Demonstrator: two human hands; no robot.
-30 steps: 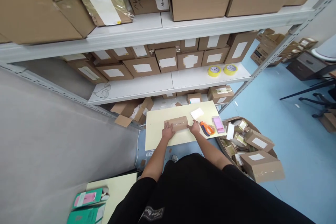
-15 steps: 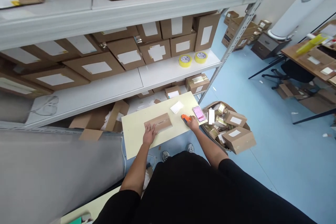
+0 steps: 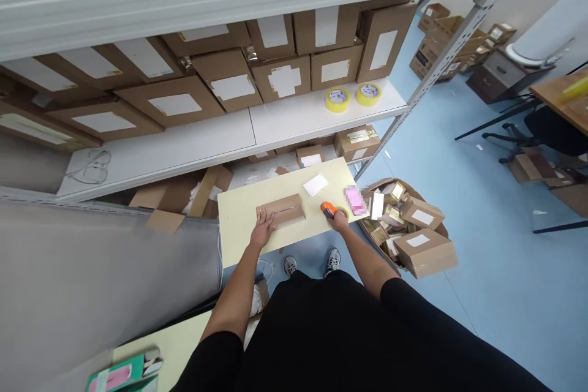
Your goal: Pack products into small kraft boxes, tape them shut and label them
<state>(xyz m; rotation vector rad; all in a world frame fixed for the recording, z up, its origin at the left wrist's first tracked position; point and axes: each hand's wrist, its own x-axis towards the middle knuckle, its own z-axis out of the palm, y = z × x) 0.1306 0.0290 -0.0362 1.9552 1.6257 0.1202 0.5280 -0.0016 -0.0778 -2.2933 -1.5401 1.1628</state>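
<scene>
In the head view, the left hand [image 3: 263, 228] lies with its fingers a little spread — touching the near left end of a small brown carton [image 3: 287, 208], which rests on the pale yellow table [image 3: 236, 220]. The right hand [image 3: 339, 220] is closed around an orange tape dispenser [image 3: 327, 208] — right of the carton and apart from it. A white slip [image 3: 315, 184] lies beyond, between carton and dispenser.

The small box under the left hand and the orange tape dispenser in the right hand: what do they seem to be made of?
The small box looks like matt brown cardboard: dull tan faces, with a straight seam along its top. The orange tape dispenser is probably plastic, judging by its bright, solid colour; finish unclear.
</scene>
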